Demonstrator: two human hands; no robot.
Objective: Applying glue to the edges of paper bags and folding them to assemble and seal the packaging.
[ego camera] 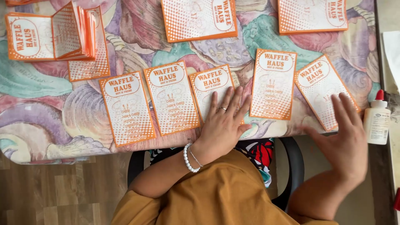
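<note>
Cards lie in a row along the near edge of the tabletop (pixel 50 104), which carries a shell-patterned cloth in pastel colours. All positions below are given relative to the middle card (pixel 208 89), the third of five orange-and-white printed cards.

Left hand (pixel 223 125): palm down, fingers spread and flat, resting on the lower half of the middle card. The grip is open, pinching nothing; the flat pressure appears to pin the card against the cloth. A ring and a white bead bracelet (pixel 188 158) are worn on this hand and wrist.

Right hand (pixel 343 139): well to the right of the middle card, fingers spread and slightly blurred, fingertips over the lower corner of the tilted end card (pixel 323 89). Whether it touches that card cannot be told. It grips nothing.

Remaining cards: two cards (pixel 150 104) lie just left of the middle card, edges nearly touching; one upright card (pixel 273 83) lies just to its right. The even, face-up spacing suggests each card is laid out for individual handling.

Stock: a fanned stack (pixel 54 33) sits far left and beyond; two flat stacks (pixel 198 18) lie beyond and to the right.

Glue bottle (pixel 377 118): white with a red cap, upright, far right, beside the right hand, likely kept within reach.
</note>
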